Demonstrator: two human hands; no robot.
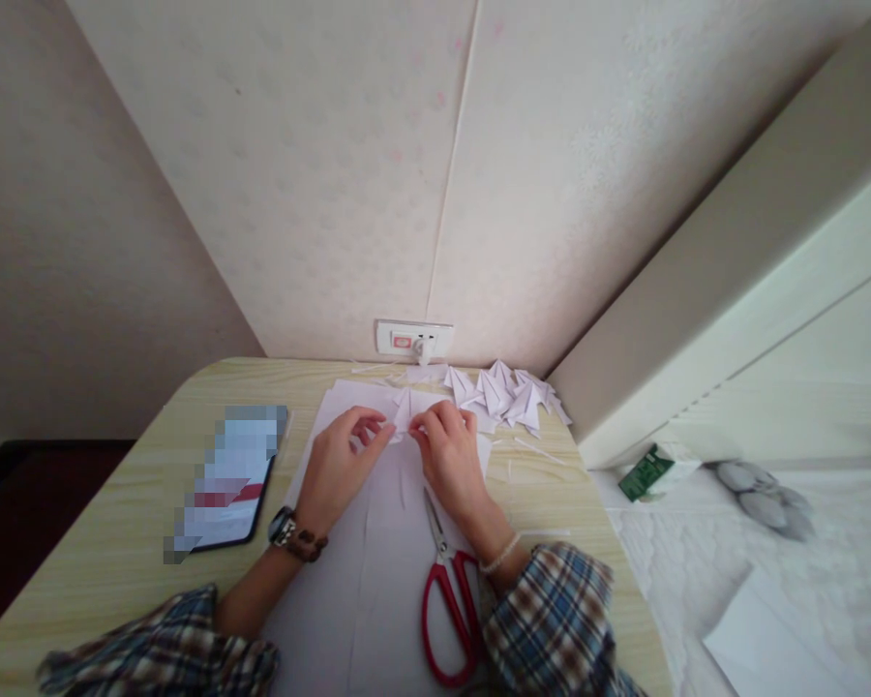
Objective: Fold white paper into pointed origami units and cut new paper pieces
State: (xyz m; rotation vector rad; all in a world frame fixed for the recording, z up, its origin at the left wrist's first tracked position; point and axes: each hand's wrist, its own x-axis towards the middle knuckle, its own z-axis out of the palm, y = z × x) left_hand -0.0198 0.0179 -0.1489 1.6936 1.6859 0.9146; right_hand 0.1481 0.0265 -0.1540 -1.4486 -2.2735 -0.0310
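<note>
Between my two hands is a small folded white paper piece [405, 410], pointed at its far end. My left hand [343, 460] pinches its lower left edge between thumb and fingers. On the other side my right hand [448, 455] grips the right edge, fingers curled. The piece is over white paper sheets [363, 561] spread on the table. Red-handled scissors [450, 600] lie on the sheets below my right hand, blades pointing away from me. Several similar folded paper pieces [495, 389] sit in a cluster beyond my right hand.
A phone [228, 479] with its screen lit lies on the wooden table [137, 503] at left. Thin paper strips [541, 451] are scattered at right. A wall socket [413, 339] holds a white plug. Right of the table, a green box [645, 472] rests on a quilted white surface.
</note>
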